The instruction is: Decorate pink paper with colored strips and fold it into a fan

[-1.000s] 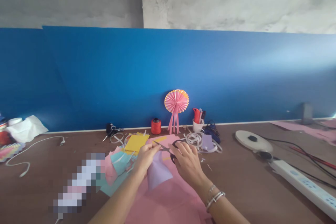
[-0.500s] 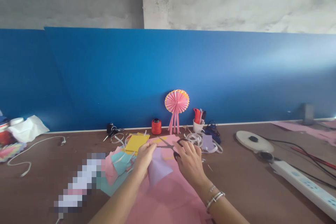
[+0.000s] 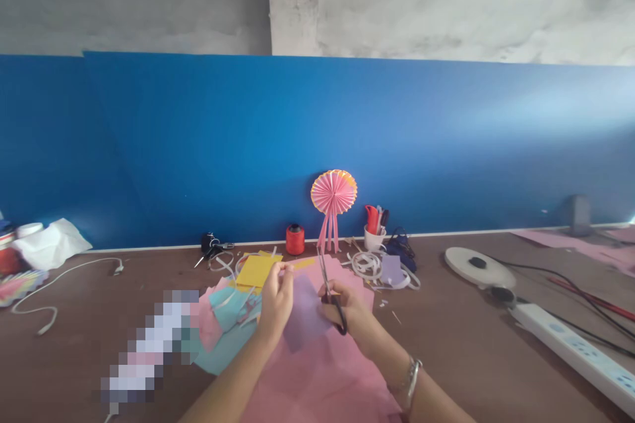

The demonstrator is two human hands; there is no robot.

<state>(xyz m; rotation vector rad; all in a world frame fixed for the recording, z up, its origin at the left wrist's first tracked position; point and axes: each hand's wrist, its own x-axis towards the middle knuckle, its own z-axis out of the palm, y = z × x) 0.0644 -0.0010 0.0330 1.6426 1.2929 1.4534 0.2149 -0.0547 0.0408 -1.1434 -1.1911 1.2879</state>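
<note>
My left hand (image 3: 276, 301) pinches the top edge of a lilac paper piece (image 3: 303, 312) and holds it up over a big pink sheet (image 3: 322, 377). My right hand (image 3: 347, 307) is closed round the black handles of a pair of scissors (image 3: 331, 291). The blades point up and away, just right of the lilac paper's upper edge. Yellow paper (image 3: 255, 271) and teal paper (image 3: 225, 334) lie to the left of my hands.
A pink paper fan rosette (image 3: 333, 193) leans on the blue wall board. A red thread spool (image 3: 294, 239), a white cup of pens (image 3: 374, 231), white strips (image 3: 367, 264), a white round device (image 3: 479, 266), a power strip (image 3: 580, 353) and a white cable (image 3: 54, 277) lie on the brown table (image 3: 471, 344).
My right hand has turned the scissors from lying level across the paper to blades pointing up. My left hand lifted the lilac paper slightly higher.
</note>
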